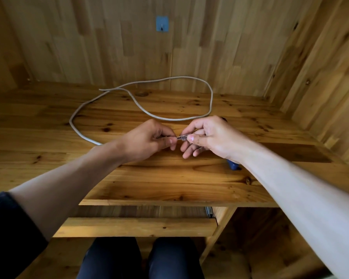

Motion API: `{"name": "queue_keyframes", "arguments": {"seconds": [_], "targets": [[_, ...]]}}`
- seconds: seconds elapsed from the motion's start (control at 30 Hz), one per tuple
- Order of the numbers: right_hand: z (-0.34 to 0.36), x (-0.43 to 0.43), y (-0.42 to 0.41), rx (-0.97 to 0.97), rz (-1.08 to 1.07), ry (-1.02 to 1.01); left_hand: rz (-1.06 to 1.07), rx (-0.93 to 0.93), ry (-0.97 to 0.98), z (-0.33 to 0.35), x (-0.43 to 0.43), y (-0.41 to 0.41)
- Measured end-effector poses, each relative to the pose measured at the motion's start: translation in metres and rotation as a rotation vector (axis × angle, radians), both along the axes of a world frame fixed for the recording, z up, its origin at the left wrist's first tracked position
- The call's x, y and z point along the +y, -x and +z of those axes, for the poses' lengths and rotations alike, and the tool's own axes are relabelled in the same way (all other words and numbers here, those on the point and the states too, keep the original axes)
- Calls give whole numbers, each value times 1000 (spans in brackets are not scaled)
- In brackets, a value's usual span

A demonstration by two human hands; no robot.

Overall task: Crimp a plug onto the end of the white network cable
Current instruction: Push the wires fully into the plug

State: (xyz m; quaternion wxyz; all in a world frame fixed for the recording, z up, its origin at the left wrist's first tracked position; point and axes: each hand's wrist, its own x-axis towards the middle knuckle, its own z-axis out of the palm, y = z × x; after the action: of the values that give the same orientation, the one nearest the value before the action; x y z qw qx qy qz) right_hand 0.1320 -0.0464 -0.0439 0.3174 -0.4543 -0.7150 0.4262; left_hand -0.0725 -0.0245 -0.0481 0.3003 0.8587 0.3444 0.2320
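In the head view, both hands meet just above the pale knotty pine desk (169,188), probably so that the stripped end of the long round white network cable (210,97), which loops across the desk behind them, can be lined up with the small clear plastic plug (182,137). The left hand (149,139) has thumb and forefinger closed tight on the cable end, and the right hand (208,137) pinches the plug between thumb and forefinger with its other fingers loosely curled beneath. A blue-handled tool (233,165), likely the crimper, lies mostly hidden under the right wrist.
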Motion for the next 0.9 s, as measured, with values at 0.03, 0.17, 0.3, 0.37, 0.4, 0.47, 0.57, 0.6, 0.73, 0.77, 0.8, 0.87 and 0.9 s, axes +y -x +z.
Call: {"name": "queue_keyframes", "arguments": {"seconds": [0.03,0.17,0.3,0.37,0.4,0.47,0.57,0.6,0.73,0.77,0.8,0.87,0.9], "targets": [[0,0,1,14,-1,-8,-1,-1,1,0,0,0],[-1,-2,3,30,-6,-10,-19,7,19,1,-1,0],[0,-4,3,33,-5,-4,-26,-20,34,1,-1,-2],[0,-5,4,30,-3,-7,-21,-32,28,1,-1,-3],[0,-4,4,22,-2,-7,-16,-32,26,1,-1,-3],[-1,-3,4,-3,-8,-9,-10,-17,22,0,-1,-4],[-1,-1,3,-41,-22,2,17,23,50,-1,1,-2],[-2,-1,3,-56,-30,3,24,22,67,-1,2,-1],[-1,2,0,-161,-73,-74,24,41,16,1,1,0],[-1,1,1,-171,-77,-96,30,41,13,1,1,0],[-1,1,2,-165,-80,-108,38,38,14,1,1,0],[-1,0,3,-136,-83,-104,42,30,16,1,1,0],[-1,-1,4,-125,-80,-95,37,34,16,1,1,0]]}}
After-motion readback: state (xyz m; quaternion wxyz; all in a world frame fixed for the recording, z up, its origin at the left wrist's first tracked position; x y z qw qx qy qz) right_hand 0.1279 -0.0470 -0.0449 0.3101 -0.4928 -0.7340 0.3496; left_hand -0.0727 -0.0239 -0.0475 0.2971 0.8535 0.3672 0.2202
